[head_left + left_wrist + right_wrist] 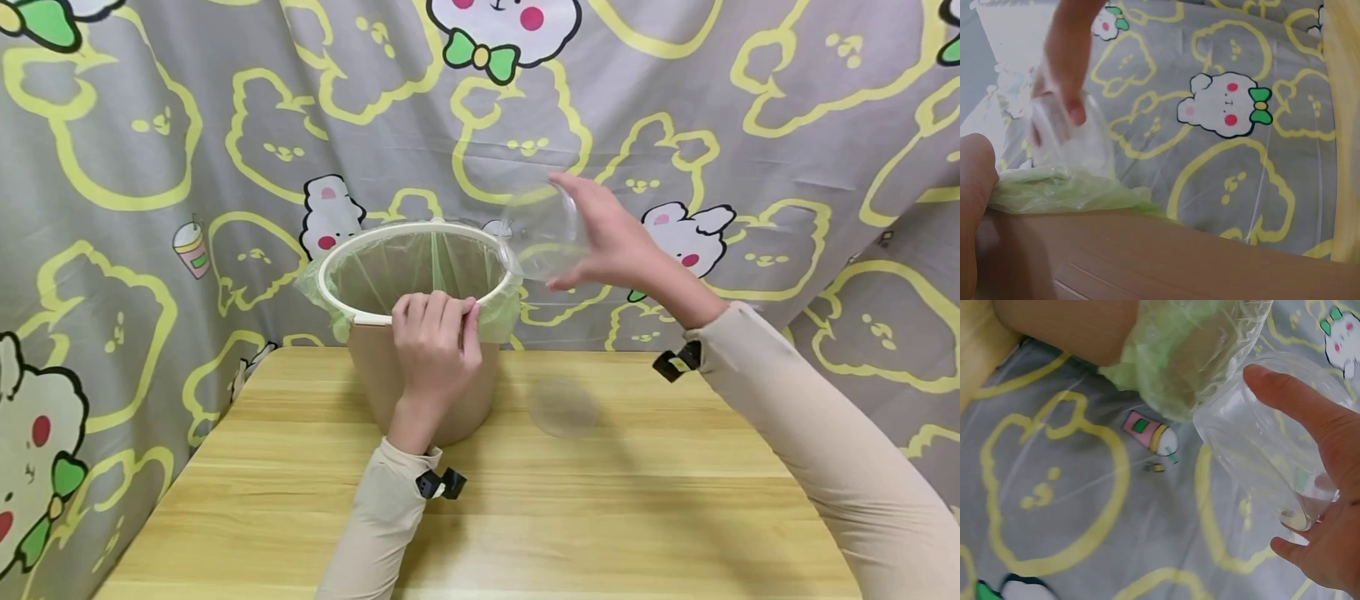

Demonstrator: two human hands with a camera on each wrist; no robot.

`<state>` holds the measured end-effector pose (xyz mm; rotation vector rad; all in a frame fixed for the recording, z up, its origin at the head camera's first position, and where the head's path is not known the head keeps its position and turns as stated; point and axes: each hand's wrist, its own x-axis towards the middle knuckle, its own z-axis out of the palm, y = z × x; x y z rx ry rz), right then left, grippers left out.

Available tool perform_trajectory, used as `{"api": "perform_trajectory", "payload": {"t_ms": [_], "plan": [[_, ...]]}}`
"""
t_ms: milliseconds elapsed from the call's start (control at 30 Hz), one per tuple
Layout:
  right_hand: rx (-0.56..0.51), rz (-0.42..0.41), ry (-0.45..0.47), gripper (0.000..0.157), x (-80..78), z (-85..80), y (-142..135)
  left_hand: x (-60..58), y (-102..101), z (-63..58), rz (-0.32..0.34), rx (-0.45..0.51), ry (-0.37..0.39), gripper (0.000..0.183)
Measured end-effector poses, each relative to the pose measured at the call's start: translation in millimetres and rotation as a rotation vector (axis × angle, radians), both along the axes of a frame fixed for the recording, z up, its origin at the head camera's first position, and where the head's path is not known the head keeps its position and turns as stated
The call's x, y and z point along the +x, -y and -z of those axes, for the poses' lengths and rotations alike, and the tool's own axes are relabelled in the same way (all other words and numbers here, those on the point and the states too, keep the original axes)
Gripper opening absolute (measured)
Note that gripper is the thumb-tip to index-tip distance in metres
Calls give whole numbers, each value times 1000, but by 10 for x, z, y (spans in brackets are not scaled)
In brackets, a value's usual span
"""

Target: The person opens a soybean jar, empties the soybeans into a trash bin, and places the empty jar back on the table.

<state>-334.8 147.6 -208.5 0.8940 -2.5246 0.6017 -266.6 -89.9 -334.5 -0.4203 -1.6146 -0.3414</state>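
A tan trash can (423,383) with a white rim ring (341,310) stands on the table, lined with a pale green trash bag (498,310). My left hand (438,333) grips the near side of its rim, fingertips over the edge. To the right of the rim, above the table, my right hand (611,233) holds a clear plastic cup (1254,437) between thumb and fingers. The cup is tilted, its end close to the bag in the right wrist view. I see no contents through its clear wall. The can's bottom is hidden from above.
A wooden table (637,517) lies under the trash can. On it, right of the can, shows a faint round greyish patch (564,408). A grey patterned curtain (405,117) hangs behind and along both sides.
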Motion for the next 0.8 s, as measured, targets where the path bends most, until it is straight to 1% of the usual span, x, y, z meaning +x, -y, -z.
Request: {"api": "perform_trajectory", "payload": {"t_ms": [133, 200, 300, 433, 600, 800], "plan": [[-94, 15, 35, 134, -15, 234, -245, -3, -6, -4, 0, 2, -3, 12], [-116, 17, 58, 133, -35, 370, -366, -5, -9, -6, -1, 4, -7, 12], [-144, 26, 118, 131, -59, 581, -542, -11, -7, -6, -4, 8, -10, 11], [-154, 75, 199, 131, -36, 818, -768, -7, -11, -9, -9, 14, -5, 11], [-161, 129, 243, 128, 5, 1081, -1017, -5, -21, -11, -7, 11, -3, 12], [-178, 134, 287, 127, 53, 1389, -1262, 0, -30, -5, -2, 17, -15, 12]]}}
